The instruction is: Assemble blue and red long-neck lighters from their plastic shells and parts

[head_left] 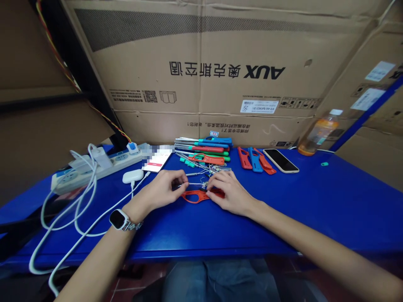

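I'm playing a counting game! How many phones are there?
2. The dark-screened phone is to the right, near the bottle; the lit phone is to the left, by the power strip. No others show.

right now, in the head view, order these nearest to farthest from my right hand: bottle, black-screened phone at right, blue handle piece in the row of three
From your right hand:
1. Blue handle piece, beyond it, slightly right
2. Black-screened phone, farther right
3. Bottle, back right
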The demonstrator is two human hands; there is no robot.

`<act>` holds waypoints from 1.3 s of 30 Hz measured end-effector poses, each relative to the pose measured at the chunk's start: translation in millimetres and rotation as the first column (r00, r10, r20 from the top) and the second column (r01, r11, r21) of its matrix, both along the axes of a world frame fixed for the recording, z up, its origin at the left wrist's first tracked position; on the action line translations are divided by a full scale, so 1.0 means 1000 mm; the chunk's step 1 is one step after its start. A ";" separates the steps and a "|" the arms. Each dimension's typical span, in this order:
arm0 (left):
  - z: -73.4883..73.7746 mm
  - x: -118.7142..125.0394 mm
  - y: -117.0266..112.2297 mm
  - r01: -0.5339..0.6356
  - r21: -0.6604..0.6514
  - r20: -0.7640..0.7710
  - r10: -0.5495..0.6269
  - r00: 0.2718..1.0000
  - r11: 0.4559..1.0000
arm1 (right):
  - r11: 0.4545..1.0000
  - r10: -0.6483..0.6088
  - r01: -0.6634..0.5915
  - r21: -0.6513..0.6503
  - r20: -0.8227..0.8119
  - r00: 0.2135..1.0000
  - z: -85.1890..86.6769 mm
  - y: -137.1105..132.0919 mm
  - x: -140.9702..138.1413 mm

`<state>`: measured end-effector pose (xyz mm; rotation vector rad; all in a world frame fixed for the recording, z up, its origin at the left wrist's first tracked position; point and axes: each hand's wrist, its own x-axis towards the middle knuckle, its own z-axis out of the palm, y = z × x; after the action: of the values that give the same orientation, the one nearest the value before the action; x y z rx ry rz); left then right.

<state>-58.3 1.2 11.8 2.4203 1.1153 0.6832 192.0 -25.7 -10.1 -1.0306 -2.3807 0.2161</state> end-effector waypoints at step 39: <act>-0.009 0.017 -0.017 0.333 0.132 -0.214 -0.301 0.929 0.934 | 0.987 0.109 -0.112 -0.117 -0.031 0.994 0.004 -0.006 0.009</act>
<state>-41.2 -16.2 2.4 2.7724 0.7233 0.4614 201.2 -32.0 -6.2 -0.9433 -2.4297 0.4130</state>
